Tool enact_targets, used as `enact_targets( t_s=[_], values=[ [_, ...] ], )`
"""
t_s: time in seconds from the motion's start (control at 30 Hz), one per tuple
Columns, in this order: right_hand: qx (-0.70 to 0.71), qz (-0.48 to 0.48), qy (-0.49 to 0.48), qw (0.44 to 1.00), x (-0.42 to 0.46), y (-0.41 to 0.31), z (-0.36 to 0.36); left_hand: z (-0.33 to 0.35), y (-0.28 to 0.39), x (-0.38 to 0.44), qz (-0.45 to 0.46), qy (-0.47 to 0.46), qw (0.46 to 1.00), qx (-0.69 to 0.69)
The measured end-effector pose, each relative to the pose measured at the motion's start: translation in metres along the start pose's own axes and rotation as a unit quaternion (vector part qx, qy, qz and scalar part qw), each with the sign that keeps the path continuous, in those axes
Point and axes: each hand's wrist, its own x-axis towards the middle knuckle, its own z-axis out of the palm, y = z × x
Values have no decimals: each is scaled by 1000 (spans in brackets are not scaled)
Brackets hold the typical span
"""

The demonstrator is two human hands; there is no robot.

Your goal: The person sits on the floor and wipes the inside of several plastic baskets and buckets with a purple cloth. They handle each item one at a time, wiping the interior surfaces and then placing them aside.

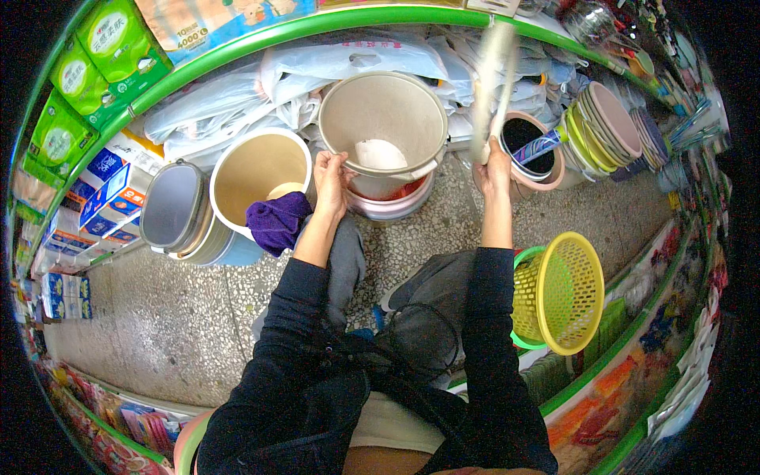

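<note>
My left hand grips the near left rim of a greyish-beige plastic bucket, which is tilted so that its inside shows. Beneath it stand pinkish and red containers. In my right hand is a long pale object, blurred by motion, that points away from me; what it is cannot be told. Left of my left hand, a purple cloth hangs over the rim of a white-rimmed beige bucket.
Oval grey-topped buckets stand at the left. Plastic bags lie along the green-edged shelf. At the right are a pink bucket with a blue-wrapped roll, stacked buckets and a yellow perforated basket.
</note>
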Motion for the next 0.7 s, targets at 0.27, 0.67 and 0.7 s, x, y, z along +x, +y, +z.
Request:
enact_targets(
  t_s=[0.27, 0.67, 0.7],
  values=[
    [-418, -209, -21, 884, -1, 12, 9, 23, 10, -13, -77, -37, 995, -44],
    [-695, -235, -55, 677, 61, 129, -12, 71, 85, 0, 12, 27, 999, 31],
    [-698, -173, -104, 687, 54, 138, -4, 69, 99, 3, 33, 19, 998, 44]
  ],
)
